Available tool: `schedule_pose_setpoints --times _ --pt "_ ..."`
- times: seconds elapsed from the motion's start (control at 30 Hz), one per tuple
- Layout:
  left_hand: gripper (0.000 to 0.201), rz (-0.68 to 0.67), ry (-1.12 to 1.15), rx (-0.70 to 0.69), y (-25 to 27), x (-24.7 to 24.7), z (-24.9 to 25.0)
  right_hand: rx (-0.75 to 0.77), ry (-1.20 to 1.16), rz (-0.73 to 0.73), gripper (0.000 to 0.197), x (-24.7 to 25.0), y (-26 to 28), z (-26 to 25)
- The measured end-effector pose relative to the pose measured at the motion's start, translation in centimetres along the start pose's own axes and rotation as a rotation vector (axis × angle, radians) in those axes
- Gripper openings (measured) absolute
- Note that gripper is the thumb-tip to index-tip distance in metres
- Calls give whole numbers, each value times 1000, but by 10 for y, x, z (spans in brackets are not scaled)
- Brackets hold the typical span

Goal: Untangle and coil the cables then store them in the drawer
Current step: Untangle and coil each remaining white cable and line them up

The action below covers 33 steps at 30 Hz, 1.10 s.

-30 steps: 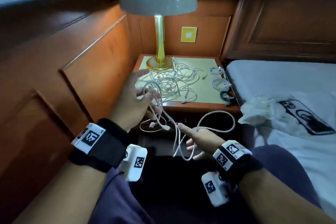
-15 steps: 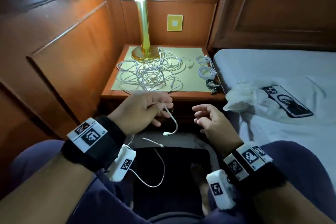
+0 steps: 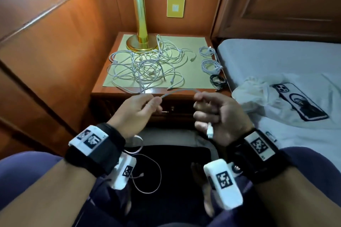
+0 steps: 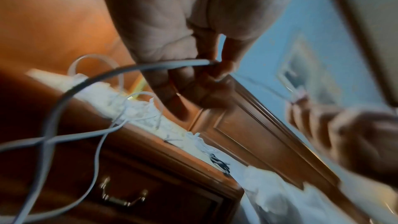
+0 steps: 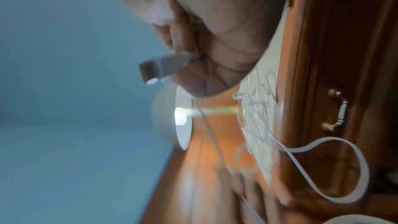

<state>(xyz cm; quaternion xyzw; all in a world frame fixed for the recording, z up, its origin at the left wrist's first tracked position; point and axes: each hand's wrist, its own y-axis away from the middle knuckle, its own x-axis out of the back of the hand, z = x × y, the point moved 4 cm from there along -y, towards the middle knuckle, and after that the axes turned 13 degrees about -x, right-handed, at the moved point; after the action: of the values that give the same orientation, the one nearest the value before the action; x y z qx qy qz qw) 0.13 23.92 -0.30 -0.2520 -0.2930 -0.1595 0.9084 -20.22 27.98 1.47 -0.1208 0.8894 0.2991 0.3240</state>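
The left hand (image 3: 137,111) pinches a thin white charging cable (image 3: 178,91) between thumb and forefinger. The right hand (image 3: 220,114) has its fingers curled round the same cable, and the white plug end (image 3: 210,131) projects from the underside of the fist. The cable spans the gap between the 2 hands in a shallow arc, in front of the closed dark wooden drawer (image 3: 171,109) of the nightstand. From the left hand the remaining length hangs down past the wrist and loops over the dark floor at 6 o'clock.

The tangled heap of white cables (image 3: 147,68) lies on the pale yellow mat (image 3: 195,42) on the nightstand top, at 12 o'clock from the hands, touching the base of the brass-stemmed table lamp (image 3: 141,29). At 2 o'clock from the heap, along the mat's right edge, lie 2 coiled white cables (image 3: 210,59) and 1 coiled black cable (image 3: 217,80), set in a row.

On the white bed sheet at 3 o'clock lie a crumpled clear plastic bag (image 3: 252,92) and a smartphone in a printed case (image 3: 299,101), back upward.
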Motion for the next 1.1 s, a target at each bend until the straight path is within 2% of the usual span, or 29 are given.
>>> schedule_pose_setpoints --times 0.07,0.1,0.17,0.23,0.33,0.43,0.5,0.53,0.6,0.7,0.73,0.8,0.83,0.9,0.97,1.1 --pt "41 60 259 207 0 4 -16 88 -212 36 24 20 4 -21" --pt "40 79 284 251 1 8 -24 137 -297 65 24 31 7 -32" --pt "36 62 93 221 0 17 -36 215 -383 136 25 52 11 -46" --pt "22 59 -73 150 -1 18 -37 261 -308 232 25 62 12 -49" --pt "17 57 -232 -78 3 3 -11 416 68 421 32 59 9 -41" --pt "23 -42 -188 -284 13 -22 13 592 696 583 32 37 1 -25" --pt "26 -84 -113 -381 16 -29 29 542 1078 592 31 28 -9 -8" --pt "22 -71 -113 -422 16 -28 35 452 1153 538 29 27 -14 1" --pt "15 22 -107 -424 16 -22 34 250 1109 351 32 23 -20 16" --pt "30 118 -9 -290 16 -14 23 125 819 171 34 11 -14 20" --pt "33 95 30 -249 17 -16 20 120 772 150 34 8 -12 19" --pt "25 20 121 -133 18 -22 15 95 692 97 34 5 -12 19" --pt "22 -10 146 -68 17 -24 11 56 615 72 40 5 -12 20" --pt "17 -49 137 11 13 -25 4 -28 470 31 51 9 -14 25" --pt "20 -83 124 62 11 -26 1 -57 418 42 52 12 -16 27" --pt "24 -27 172 131 11 -26 -8 -56 347 87 49 19 -15 23"
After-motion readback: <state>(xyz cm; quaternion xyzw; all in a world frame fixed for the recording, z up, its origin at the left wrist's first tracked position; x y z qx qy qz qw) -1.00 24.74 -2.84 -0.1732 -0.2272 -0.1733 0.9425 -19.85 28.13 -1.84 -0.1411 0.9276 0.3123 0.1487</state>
